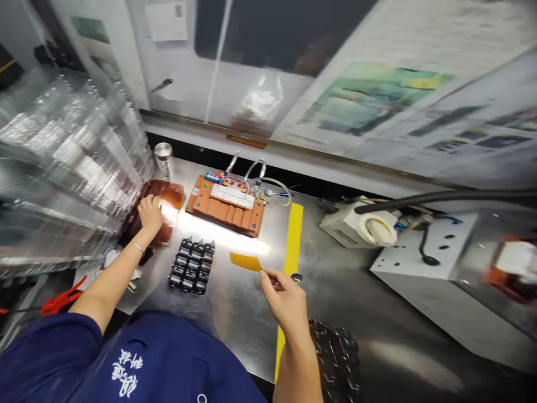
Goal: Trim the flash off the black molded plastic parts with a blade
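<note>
Your metal worktop spanned the middle of the frame, with stacked transparent trays filling the left side and a grey machine housing at the right. The orange fixture lay at the centre, a pale plate across its top and cables at its back edge. The dark group of parts sat at the lower right, beyond the yellow line, and the glossy amber bundle lay left of centre. Just below the bundle and the fixture, the block of black parts rested in rows, apart from both and touched by neither hand. Your right hand, just right of centre, had its grip clamped, thumb and forefinger together, on one end of the amber strip. Your left hand lay over the amber bundle; whether its grip was closed on any of it, you could not tell from this angle. Smallest of these, the amber strip pointed left from your fingers, between the black parts and the yellow line. Picking up the strip looked done; it was on neither the fixture nor the black parts, so setting it down appeared to be left.
</note>
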{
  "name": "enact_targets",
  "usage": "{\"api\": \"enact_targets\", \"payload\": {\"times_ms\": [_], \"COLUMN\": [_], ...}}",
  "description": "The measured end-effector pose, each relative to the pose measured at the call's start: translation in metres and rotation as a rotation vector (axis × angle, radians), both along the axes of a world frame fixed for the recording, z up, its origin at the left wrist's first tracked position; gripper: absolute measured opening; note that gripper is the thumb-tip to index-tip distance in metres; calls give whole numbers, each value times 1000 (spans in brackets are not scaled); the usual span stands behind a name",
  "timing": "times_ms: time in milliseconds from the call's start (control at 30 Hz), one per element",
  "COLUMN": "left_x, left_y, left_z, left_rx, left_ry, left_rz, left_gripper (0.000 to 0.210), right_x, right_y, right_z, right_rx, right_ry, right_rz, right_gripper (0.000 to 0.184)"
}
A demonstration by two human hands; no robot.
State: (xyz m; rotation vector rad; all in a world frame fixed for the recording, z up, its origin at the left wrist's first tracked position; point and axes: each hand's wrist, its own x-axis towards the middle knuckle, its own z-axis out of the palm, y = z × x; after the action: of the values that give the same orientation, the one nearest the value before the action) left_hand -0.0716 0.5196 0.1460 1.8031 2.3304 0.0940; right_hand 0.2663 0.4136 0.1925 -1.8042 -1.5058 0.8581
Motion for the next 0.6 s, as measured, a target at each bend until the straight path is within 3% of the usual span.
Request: {"api": "enact_targets", "payload": {"times_ms": [67,200,333,400,467,533,600], "left_x": [56,203,322,355,371,372,365], "left_y": [23,76,149,185,209,217,208], "left_z": [1,-10,-20,-24,-30,-35,-37], "left_rx": [-25,-106,-105,-121,-156,-189,-211], "left_ry": [-34,-98,-54,-30,-25,-43,-78], "left_rz": [-258,-756,-927,-977,-1054,-1149,-1233], "left_gripper": [37,22,34,37,36,34,33], "right_x": [7,18,30,35,41,45,48], "right_y": [-2,4,12,15,19,24,30], "right_z": [-3,-6,-5,-7,-11,-16,-17], "right_rx": [30,136,210,211,191,170,161], "right_ry": [-20,-71,-64,-44,-35,-33,-49], "right_rz": [62,157,211,218,222,234,265], "right_gripper": [21,18,17,17,18,18,18]}}
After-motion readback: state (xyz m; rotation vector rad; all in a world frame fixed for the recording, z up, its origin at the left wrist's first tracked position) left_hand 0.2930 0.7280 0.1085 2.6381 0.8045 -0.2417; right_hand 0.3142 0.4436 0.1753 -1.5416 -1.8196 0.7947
